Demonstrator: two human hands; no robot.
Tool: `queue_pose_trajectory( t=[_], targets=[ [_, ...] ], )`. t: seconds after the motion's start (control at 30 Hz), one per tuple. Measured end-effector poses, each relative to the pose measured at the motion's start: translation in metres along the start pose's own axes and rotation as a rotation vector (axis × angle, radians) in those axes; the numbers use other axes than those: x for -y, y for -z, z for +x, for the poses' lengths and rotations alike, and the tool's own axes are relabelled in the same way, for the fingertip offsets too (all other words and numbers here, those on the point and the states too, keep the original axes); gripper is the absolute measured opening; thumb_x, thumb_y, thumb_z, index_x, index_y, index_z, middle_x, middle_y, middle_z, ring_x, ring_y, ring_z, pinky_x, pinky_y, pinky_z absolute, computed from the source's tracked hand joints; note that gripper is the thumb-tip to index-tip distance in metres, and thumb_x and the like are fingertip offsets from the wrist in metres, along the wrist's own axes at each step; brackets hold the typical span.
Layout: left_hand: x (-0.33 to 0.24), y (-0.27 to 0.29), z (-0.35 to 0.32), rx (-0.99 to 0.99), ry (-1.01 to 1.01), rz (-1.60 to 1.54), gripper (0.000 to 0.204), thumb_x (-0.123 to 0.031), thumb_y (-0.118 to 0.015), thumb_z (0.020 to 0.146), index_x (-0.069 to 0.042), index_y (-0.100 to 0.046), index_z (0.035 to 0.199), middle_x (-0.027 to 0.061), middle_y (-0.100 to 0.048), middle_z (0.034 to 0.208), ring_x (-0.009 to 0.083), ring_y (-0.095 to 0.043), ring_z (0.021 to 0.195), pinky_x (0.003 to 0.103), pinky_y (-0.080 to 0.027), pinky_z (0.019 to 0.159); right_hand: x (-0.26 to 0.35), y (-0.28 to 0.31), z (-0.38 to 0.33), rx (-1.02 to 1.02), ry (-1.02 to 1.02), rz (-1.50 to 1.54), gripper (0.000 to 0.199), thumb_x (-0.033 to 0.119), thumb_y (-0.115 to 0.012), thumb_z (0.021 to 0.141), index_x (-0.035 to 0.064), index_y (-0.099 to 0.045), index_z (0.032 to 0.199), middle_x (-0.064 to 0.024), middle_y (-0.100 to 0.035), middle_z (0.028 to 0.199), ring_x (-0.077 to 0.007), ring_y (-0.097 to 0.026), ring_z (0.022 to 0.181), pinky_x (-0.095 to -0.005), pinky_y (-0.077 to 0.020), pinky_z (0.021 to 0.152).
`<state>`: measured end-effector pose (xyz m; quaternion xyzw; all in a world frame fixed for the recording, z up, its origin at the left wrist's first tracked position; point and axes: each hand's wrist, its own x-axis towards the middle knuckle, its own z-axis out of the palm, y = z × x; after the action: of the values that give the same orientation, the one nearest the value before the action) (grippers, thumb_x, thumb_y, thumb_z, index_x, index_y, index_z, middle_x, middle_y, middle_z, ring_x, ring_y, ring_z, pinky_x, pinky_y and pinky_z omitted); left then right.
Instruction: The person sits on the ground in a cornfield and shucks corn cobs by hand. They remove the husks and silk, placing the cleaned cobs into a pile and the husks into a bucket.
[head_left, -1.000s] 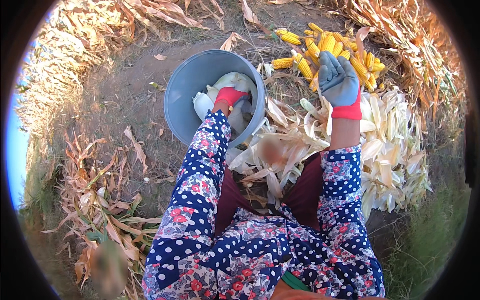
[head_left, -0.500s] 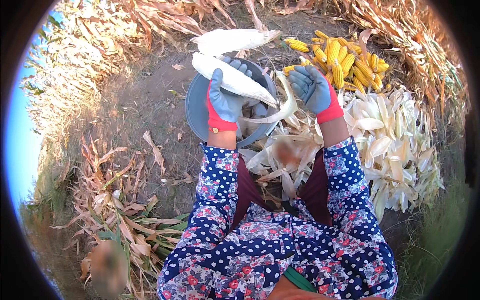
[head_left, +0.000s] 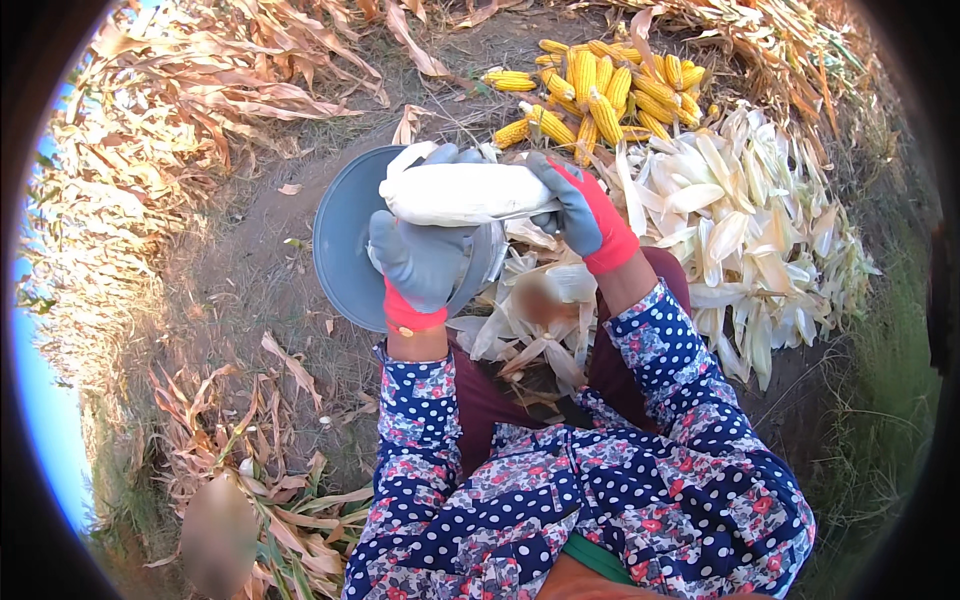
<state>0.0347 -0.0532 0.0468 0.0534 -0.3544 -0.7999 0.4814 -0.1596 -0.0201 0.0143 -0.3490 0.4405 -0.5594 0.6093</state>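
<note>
An ear of corn in its pale white husk (head_left: 465, 196) lies level across the front of me, above a grey bucket (head_left: 340, 245). My left hand (head_left: 420, 265), in a grey glove with a red cuff, supports it from below, its fingertips showing beyond the ear's far side. At the ear's right end, my right hand (head_left: 575, 210), gloved alike, pinches the tip with fingers closed. Another bit of white husk (head_left: 408, 158) shows behind the ear's left end. What lies inside the bucket is mostly hidden by my hands.
Bare yellow corn cobs (head_left: 605, 90) are heaped at the far right. Nearer, a large pile of stripped pale husks (head_left: 735, 215) spreads on the ground. Loose husks (head_left: 510, 320) lie between my knees. Dry stalks (head_left: 240, 60) cover the far left; more leaves (head_left: 300, 500) lie at near left.
My right hand has moved left onto the ear's right end and closed there. The ear has swung level. A second long white piece beyond it is mostly out of sight. The view has shifted.
</note>
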Motion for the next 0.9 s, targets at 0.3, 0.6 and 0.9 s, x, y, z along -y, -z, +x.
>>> queue_pose_trajectory(
  t=[0.3,0.6,0.9],
  targets=[
    [0.029,-0.009,-0.01,-0.133,0.597,0.335,0.055,-0.034,-0.056,0.093,0.002,-0.045,0.133,0.0154,-0.059,0.12,0.0222,-0.06,0.109,0.031,-0.051,0.086,0.012,0.054,0.017,-0.304,0.298,-0.086,0.03,0.029,-0.063,0.091,0.0038,-0.066,0.106,0.0024,-0.064,0.089,-0.0041,-0.057,0.078,-0.0187,-0.0437,0.065],
    [0.069,-0.008,-0.018,-0.12,0.439,0.594,0.042,-0.035,-0.052,0.096,0.0,-0.056,0.119,0.0048,-0.065,0.089,0.0114,-0.06,0.079,0.028,-0.048,0.075,0.007,0.05,0.024,0.083,0.29,0.508,0.056,0.052,-0.041,0.097,0.0022,-0.057,0.118,-0.0076,-0.068,0.094,-0.0133,-0.065,0.079,-0.0248,-0.0525,0.068],
    [0.053,0.001,-0.015,-0.188,0.375,0.572,0.039,-0.026,-0.067,0.088,-0.001,-0.059,0.117,0.0024,-0.062,0.1,0.0093,-0.058,0.089,0.025,-0.047,0.078,0.025,0.006,-0.002,-0.18,0.285,-0.253,0.041,0.038,-0.054,0.096,0.0025,-0.059,0.115,-0.001,-0.062,0.098,-0.0086,-0.058,0.085,-0.0249,-0.047,0.076]
  ],
)
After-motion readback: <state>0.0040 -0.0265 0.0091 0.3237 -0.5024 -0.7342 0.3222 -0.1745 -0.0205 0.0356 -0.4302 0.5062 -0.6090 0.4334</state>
